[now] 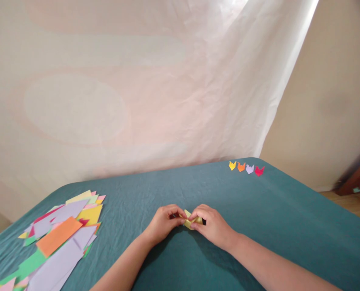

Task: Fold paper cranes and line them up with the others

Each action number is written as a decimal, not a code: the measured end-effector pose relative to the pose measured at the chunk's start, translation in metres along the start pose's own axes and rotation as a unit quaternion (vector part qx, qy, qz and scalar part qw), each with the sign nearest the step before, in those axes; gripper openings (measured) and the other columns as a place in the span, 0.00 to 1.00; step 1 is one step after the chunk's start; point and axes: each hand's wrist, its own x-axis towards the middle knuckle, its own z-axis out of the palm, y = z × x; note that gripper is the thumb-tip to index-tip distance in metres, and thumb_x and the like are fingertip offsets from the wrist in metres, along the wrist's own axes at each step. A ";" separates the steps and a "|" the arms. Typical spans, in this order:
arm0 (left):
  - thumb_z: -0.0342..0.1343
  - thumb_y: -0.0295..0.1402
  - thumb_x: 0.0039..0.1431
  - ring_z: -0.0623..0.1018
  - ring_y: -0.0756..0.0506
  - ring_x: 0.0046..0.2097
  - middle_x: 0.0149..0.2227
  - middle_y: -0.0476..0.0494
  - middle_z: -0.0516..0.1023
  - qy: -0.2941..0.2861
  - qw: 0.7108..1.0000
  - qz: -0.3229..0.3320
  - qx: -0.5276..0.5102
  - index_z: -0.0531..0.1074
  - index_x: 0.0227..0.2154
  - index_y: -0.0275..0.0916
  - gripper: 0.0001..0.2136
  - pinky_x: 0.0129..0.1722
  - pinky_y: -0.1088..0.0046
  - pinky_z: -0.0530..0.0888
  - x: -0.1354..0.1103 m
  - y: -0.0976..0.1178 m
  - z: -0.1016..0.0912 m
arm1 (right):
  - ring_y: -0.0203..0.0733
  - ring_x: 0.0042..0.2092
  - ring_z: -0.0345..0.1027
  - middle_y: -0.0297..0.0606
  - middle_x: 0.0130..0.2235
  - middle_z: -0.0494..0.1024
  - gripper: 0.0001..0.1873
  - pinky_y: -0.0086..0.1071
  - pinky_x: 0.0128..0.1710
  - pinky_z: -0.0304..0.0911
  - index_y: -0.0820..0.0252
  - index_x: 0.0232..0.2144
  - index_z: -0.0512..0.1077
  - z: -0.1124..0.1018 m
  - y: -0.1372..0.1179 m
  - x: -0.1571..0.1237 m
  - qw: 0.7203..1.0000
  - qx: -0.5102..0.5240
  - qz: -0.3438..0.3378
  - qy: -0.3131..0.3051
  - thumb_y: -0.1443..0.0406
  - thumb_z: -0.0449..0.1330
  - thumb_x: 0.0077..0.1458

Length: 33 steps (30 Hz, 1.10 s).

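A small piece of pale yellow folded paper (188,223) is held between my two hands, just above or on the green cloth at the middle of the table. My left hand (165,221) pinches its left side between thumb and fingers. On the right side, my right hand (212,224) grips the paper with thumb and curled index finger. A pointed tip of the paper sticks up between the hands. Parts of the folds are hidden behind my fingers.
Loose coloured paper sheets (60,236) lie in a pile at the left. Several small folded paper birds (249,169) stand in a row near the far right corner. The table's green cloth (131,202) ends at a pale hanging sheet (155,101) behind.
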 end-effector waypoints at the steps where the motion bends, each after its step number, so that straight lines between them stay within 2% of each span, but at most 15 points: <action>1: 0.57 0.30 0.50 0.73 0.49 0.33 0.31 0.47 0.76 0.001 1.000 -0.001 0.005 0.76 0.30 0.37 0.05 0.34 0.77 0.67 0.000 0.000 0.000 | 0.37 0.36 0.67 0.31 0.31 0.75 0.04 0.30 0.38 0.59 0.55 0.31 0.74 0.000 0.000 0.000 1.000 0.001 -0.005 0.000 0.68 0.64 0.50; 6: 0.55 0.29 0.50 0.73 0.49 0.30 0.29 0.48 0.76 -0.002 1.000 -0.021 -0.017 0.76 0.29 0.37 0.06 0.32 0.77 0.67 0.002 -0.004 0.002 | 0.37 0.38 0.68 0.33 0.34 0.76 0.03 0.30 0.40 0.60 0.55 0.31 0.73 0.000 0.000 0.000 0.999 0.009 -0.040 -0.006 0.68 0.61 0.54; 15: 0.53 0.28 0.51 0.71 0.50 0.30 0.28 0.49 0.73 -0.014 0.999 0.000 -0.032 0.74 0.28 0.37 0.05 0.32 0.78 0.66 0.001 0.002 0.003 | 0.39 0.41 0.66 0.34 0.36 0.75 0.06 0.32 0.42 0.60 0.55 0.31 0.73 -0.005 -0.004 0.002 0.997 -0.016 -0.078 -0.021 0.68 0.57 0.58; 22: 0.52 0.33 0.55 0.70 0.50 0.31 0.29 0.49 0.72 -0.018 0.998 -0.012 -0.054 0.72 0.28 0.37 0.07 0.28 0.79 0.67 0.001 0.005 0.003 | 0.40 0.40 0.66 0.35 0.36 0.75 0.04 0.33 0.41 0.61 0.56 0.36 0.72 -0.006 0.000 0.002 0.998 -0.023 -0.063 0.001 0.66 0.59 0.56; 24: 0.52 0.33 0.55 0.71 0.50 0.33 0.34 0.47 0.73 0.010 0.999 -0.002 -0.050 0.72 0.30 0.38 0.06 0.28 0.79 0.68 0.001 0.004 0.004 | 0.39 0.39 0.67 0.35 0.35 0.75 0.04 0.32 0.40 0.61 0.56 0.35 0.72 -0.005 0.002 0.002 0.998 -0.028 -0.064 0.004 0.67 0.57 0.58; 26: 0.53 0.32 0.54 0.72 0.49 0.36 0.39 0.45 0.73 0.078 0.996 0.003 -0.040 0.71 0.35 0.39 0.07 0.29 0.79 0.69 0.002 0.003 0.005 | 0.39 0.38 0.67 0.35 0.34 0.75 0.06 0.32 0.39 0.61 0.55 0.33 0.73 -0.006 0.003 0.002 0.997 -0.036 -0.064 0.010 0.67 0.56 0.59; 29: 0.53 0.33 0.54 0.74 0.47 0.37 0.37 0.45 0.74 0.163 0.986 -0.029 -0.008 0.71 0.36 0.39 0.07 0.32 0.76 0.71 0.002 0.003 0.009 | 0.40 0.38 0.67 0.36 0.33 0.75 0.06 0.33 0.39 0.61 0.56 0.32 0.72 -0.007 0.001 0.002 0.997 -0.050 -0.044 0.043 0.68 0.55 0.59; 31: 0.54 0.35 0.54 0.75 0.46 0.37 0.35 0.45 0.76 0.167 0.984 -0.055 -0.006 0.73 0.34 0.39 0.08 0.32 0.75 0.71 0.001 0.005 0.013 | 0.41 0.38 0.67 0.37 0.33 0.75 0.06 0.34 0.39 0.62 0.56 0.32 0.71 -0.008 -0.001 0.002 0.995 -0.055 -0.031 0.071 0.67 0.55 0.59; 33: 0.55 0.36 0.53 0.75 0.45 0.38 0.38 0.43 0.77 0.141 0.987 -0.066 -0.049 0.73 0.37 0.38 0.10 0.32 0.75 0.72 0.000 0.010 0.019 | 0.42 0.37 0.67 0.37 0.33 0.75 0.05 0.34 0.39 0.62 0.56 0.32 0.71 -0.009 -0.003 0.002 0.994 -0.055 -0.027 0.092 0.67 0.55 0.59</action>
